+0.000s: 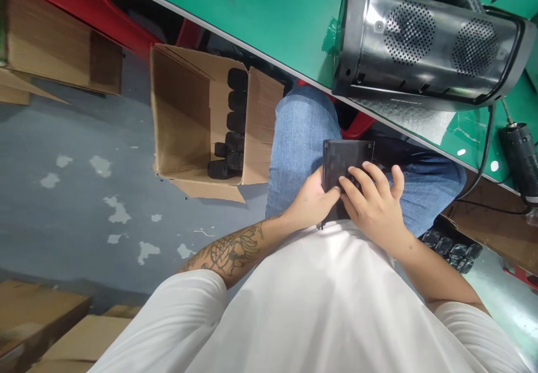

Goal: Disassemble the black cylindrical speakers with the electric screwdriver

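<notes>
A flat black rectangular panel stands tilted over my lap, its lower end near my white shirt. My left hand is closed on the panel's left edge, thumb over its face. Across the right part of that face lies my right hand, its fingers stretched and spread, with the little finger raised off. The underside of the panel is hidden, and the hands cover part of its face.
Ahead, a metal-and-black machine with perforated round grilles sits on the green table. A dark electric screwdriver is at the right. On my left an open cardboard box holds several black parts. More black parts lie low right.
</notes>
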A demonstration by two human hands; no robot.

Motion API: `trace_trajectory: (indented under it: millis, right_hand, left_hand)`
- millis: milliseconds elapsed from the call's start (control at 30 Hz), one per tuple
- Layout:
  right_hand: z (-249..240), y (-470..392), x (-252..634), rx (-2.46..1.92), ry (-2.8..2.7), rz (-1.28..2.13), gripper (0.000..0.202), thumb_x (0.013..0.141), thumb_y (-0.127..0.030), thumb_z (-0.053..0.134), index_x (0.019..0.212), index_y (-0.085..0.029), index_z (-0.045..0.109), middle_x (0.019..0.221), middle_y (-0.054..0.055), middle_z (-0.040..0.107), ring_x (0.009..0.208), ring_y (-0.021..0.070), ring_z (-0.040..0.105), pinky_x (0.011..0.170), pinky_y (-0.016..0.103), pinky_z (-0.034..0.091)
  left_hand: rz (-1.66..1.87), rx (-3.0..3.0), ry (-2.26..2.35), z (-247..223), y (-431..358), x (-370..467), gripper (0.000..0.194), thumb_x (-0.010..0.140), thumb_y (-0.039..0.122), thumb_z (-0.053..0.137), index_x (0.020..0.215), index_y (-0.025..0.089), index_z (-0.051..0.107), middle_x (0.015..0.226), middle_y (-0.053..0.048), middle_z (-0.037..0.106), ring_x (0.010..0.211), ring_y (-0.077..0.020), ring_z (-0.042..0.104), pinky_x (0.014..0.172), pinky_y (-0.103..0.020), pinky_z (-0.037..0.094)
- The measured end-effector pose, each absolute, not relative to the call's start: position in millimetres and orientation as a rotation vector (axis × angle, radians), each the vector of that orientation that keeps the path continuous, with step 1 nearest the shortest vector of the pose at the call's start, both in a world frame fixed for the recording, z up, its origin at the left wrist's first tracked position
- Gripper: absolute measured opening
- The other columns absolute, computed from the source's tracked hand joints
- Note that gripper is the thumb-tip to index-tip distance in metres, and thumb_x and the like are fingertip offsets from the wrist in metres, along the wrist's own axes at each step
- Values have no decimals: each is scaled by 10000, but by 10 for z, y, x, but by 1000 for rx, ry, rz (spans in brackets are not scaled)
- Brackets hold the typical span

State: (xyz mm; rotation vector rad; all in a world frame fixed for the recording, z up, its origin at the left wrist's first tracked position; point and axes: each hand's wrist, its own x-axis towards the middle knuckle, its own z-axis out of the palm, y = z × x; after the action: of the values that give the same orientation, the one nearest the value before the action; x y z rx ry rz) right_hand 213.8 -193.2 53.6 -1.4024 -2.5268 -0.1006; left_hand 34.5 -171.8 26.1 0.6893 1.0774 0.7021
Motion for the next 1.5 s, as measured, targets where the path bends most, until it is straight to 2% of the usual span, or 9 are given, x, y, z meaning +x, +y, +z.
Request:
trace_trajectory:
  millis: [267,433,633,867,1000,1333,1433,1500]
  right_hand:
    - [519,-1899,2137,-1375,-2531,-84,262,1086,-339,701,1271,-168,775,1485,6,602,1514,183,473,1506,463,80]
    - [509,-1877,2135,-1343,-2560,-57,285,1094,-284,668,1334,-143,731,1576,33,548,1556,160,476,1524,479,17]
    - [504,-1864,2127,-1343,-2576,-70,292,1112,-298,628,1340,-137,714,1559,29,562,1525,158,503,1534,494,3]
    - [523,-1851,2108,-1352,-2579,-54,363,1112,-275,609,1423,-105,688,1562,37,562,1494,167,522,1534,493,2]
    - [524,-1839,2092,-1352,-2579,-40,358,1109,-273,617,1419,-111,691,1556,38,567,1495,171,521,1533,487,13]
    - [502,-1855,2088,-1346,-2582,7,358,1108,-269,625,1430,-119,668,1572,51,550,1526,194,504,1508,488,96]
    - [520,-1865,2104,-1329,-2562,25,364,1099,-266,637,1434,-124,640,1584,51,541,1538,230,505,1473,487,192]
    - [538,-1872,2147,-1305,-2503,66,363,1085,-256,650,1424,-129,617,1590,59,534,1555,238,503,1449,464,267]
  left_hand:
    - [719,670,1093,232,-1716,337,410,844,214,698,1248,171,755,1356,-100,819,1315,-302,766,1257,-479,577]
    - [728,665,1096,202,-1730,328,444,821,195,692,1260,163,751,1361,-105,815,1321,-305,761,1266,-484,568]
    - [736,670,1091,194,-1722,314,496,796,186,683,1289,172,739,1361,-91,820,1319,-302,760,1246,-458,576]
    - [711,747,1134,172,-1726,293,458,804,221,655,1247,151,748,1372,-106,813,1313,-310,756,1239,-473,567]
    - [692,735,1149,172,-1730,284,509,797,220,665,1297,151,728,1360,-102,819,1293,-304,765,1208,-457,588]
    - [709,662,1112,218,-1708,305,515,783,234,669,1289,158,727,1352,-109,821,1302,-315,768,1207,-464,597]
    - [722,646,1108,234,-1688,314,487,765,252,683,1242,165,727,1319,-98,830,1267,-307,775,1188,-450,597]
    - [715,612,1124,228,-1676,302,431,744,266,707,1165,176,725,1217,-77,848,1175,-300,791,1111,-440,620]
